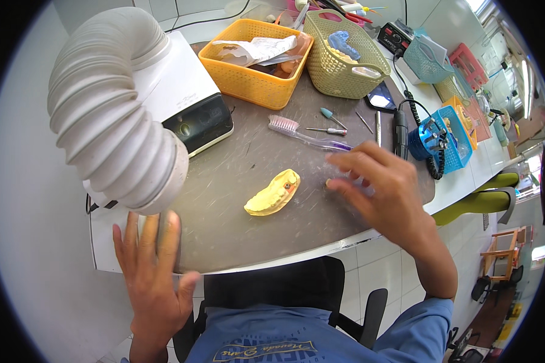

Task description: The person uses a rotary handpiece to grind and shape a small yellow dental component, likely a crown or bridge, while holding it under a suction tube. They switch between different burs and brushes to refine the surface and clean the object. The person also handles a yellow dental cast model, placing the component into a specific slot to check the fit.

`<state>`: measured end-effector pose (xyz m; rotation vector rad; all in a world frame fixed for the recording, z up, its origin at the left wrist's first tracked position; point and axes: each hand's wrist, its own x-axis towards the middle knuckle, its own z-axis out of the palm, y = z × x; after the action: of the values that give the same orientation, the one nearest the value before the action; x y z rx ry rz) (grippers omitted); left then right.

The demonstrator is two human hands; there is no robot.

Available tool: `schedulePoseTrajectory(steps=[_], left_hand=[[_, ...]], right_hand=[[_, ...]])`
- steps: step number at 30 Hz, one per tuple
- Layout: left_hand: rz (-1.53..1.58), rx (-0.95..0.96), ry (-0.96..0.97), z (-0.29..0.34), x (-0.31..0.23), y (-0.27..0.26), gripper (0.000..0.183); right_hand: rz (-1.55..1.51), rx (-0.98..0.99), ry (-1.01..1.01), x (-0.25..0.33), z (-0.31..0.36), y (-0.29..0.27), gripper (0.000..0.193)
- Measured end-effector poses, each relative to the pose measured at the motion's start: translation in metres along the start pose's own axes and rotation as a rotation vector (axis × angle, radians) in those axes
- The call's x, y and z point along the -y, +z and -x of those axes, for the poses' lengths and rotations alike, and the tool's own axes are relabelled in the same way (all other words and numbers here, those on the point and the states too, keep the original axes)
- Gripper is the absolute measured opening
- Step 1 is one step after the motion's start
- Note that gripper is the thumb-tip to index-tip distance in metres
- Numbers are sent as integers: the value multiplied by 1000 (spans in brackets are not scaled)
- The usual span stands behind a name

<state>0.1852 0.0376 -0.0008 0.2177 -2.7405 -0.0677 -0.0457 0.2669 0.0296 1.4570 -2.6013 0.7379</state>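
Observation:
A yellow plaster dental model [274,193], a partial arch with a small dark reddish spot near its right end, lies on the brown mat [224,236]. My right hand [378,190] hovers to the right of it, thumb and index finger apart; the other fingers are partly curled, and their inner side is hidden. Just beyond those fingers lies a toothbrush [312,139] with a clear purple handle. At the desk's left front edge, my left hand [151,266] is spread open beneath the mouth of a white corrugated hose [112,103], holding nothing.
Past the toothbrush are a green-tipped bur [332,117], a small screwdriver [327,130], a metal rod [378,128] and a black handpiece [400,133]. Orange [242,81] and olive [339,78] baskets stand behind. A blue bur holder [427,139] is at right; a white box [188,91] stands left.

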Motion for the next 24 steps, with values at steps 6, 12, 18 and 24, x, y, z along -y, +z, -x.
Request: schedulePoseTrajectory(steps=[6,12,18,24], left_hand=[[193,-129,-84,38,10,-3,41],[795,-458,-280,14,-41,33,19],[566,-237,-57,-70,-68,36,28],[573,-287,-114,-72,-77,44,26]], right_hand=[[218,-76,-134,-27,-12,-8,18],[326,-144,-188,-27,-18,-6,13],[51,-38,33,24,18,-42,36],[69,-21,-114,23,54,-27,59]])
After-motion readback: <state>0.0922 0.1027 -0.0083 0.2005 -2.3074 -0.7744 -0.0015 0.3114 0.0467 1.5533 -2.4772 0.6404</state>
